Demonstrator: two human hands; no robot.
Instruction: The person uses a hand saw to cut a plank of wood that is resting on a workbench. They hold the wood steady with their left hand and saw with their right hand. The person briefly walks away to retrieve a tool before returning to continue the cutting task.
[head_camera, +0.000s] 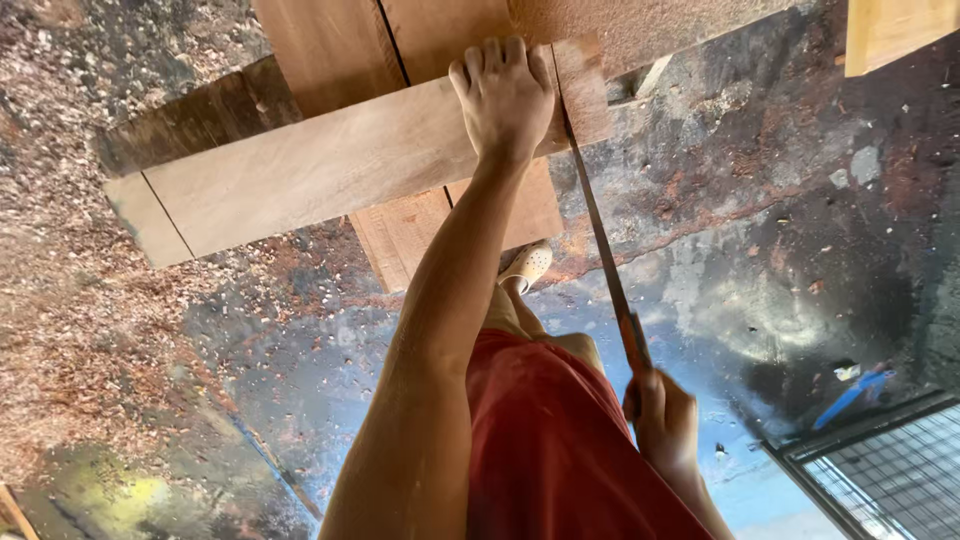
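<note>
Pale wood, a plank (330, 165), lies across darker boards (330, 50) above a floor (800, 220) strewn with sawdust; the left hand (503, 95) presses flat on it, fingers curled over the far edge. Just beside that hand the saw (597, 225) stands in a cut through the plank, and the right hand (662, 420) is wrapped tight round its handle, near red shorts (550, 450).

1. Woodworking shop, rough and well used.
2. Sawdust and shavings (70, 300) heaped thick over the left of the stained concrete floor (780, 250).
3. Raw planks (330, 160) stacked crosswise at the far side.
4. Handsaw (600, 240) biting into one plank.
</note>
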